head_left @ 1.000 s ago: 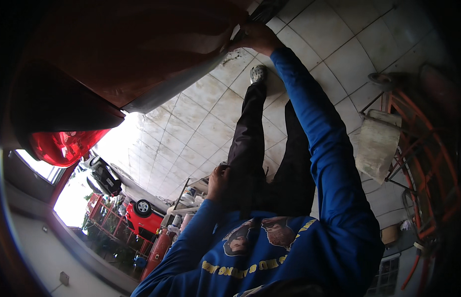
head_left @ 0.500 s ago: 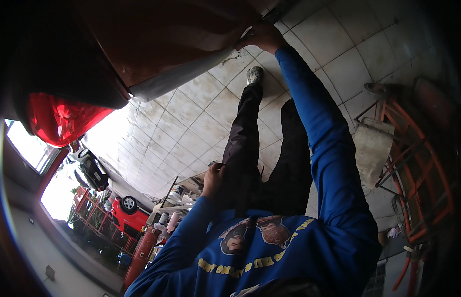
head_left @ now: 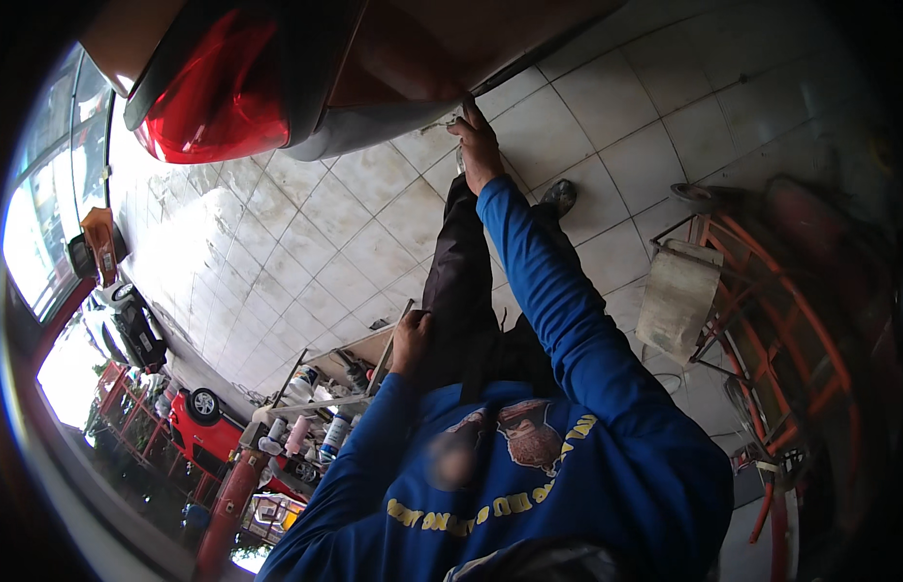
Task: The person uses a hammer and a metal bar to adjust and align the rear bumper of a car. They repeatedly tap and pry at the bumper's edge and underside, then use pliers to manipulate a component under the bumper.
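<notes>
My right hand [head_left: 480,150] reaches forward to the lower edge of a dark reddish car body panel [head_left: 413,53]. Its fingers are stretched out with the thumb apart, and the fingertips meet the panel's edge; what lies behind that edge is hidden. A grey lower trim [head_left: 359,131] runs along the panel, to the left of the hand. Further left is the car's red tail light [head_left: 219,92]. My left hand [head_left: 411,341] hangs by my thigh with its fingers curled closed. Whatever it may hold is hidden.
A metal cart [head_left: 321,393] with bottles and cans stands by my left arm. On the right is an orange metal frame [head_left: 776,320] with a pale, worn panel [head_left: 679,301]. Pale floor tiles [head_left: 364,204] lie under my feet. A red car [head_left: 194,427] is parked far left.
My view has turned, and the tail light sits further right in it. My right hand has drawn nearer to me along the panel edge, its fingers straighter. My feet have shifted; the left hand stays curled.
</notes>
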The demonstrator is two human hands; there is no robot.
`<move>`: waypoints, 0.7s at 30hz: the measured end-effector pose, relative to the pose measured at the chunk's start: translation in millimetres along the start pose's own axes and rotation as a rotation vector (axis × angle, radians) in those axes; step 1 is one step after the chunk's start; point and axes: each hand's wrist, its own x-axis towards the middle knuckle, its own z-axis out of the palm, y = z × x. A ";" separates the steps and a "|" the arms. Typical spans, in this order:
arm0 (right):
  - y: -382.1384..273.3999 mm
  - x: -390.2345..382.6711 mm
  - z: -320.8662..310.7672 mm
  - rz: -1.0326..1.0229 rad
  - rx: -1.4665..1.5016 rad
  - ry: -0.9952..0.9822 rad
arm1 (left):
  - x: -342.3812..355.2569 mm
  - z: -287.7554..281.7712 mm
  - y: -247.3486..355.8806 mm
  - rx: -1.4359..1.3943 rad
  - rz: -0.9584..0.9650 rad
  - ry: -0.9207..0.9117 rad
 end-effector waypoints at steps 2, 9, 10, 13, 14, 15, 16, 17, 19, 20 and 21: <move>-4.1 -0.3 1.4 -0.036 0.001 -0.049 | -8.2 7.4 -5.4 -0.051 -0.011 0.016; 2.1 6.7 -2.2 -0.032 -0.042 -0.138 | -31.1 35.6 -36.9 -0.212 -0.025 0.086; 3.6 8.5 -0.7 -0.014 -0.068 -0.130 | -35.3 41.1 -41.2 -0.243 -0.037 0.098; 9.0 6.6 0.2 0.009 -0.100 -0.109 | -50.5 56.0 -52.0 -0.310 -0.065 0.125; 13.0 7.7 -6.3 0.020 -0.097 -0.104 | -51.4 55.8 -51.6 -0.382 -0.053 0.131; 17.5 7.7 -13.1 0.031 -0.093 -0.098 | -55.4 54.4 -52.6 -0.451 -0.046 0.134; 20.5 9.7 -19.2 0.040 -0.089 -0.093 | -59.0 51.8 -53.6 -0.518 -0.037 0.136; 22.6 7.7 -24.7 0.074 -0.077 -0.063 | -62.7 49.7 -57.4 -0.515 -0.033 0.141; 27.3 11.6 -26.4 0.139 -0.041 0.071 | -64.0 44.4 -69.0 -0.494 -0.042 0.126; 25.6 8.2 -19.1 0.137 -0.068 0.020 | -68.5 45.8 -77.9 -0.489 -0.058 0.120; 23.0 4.0 -12.9 0.133 -0.093 -0.029 | -72.3 46.1 -86.8 -0.479 -0.078 0.104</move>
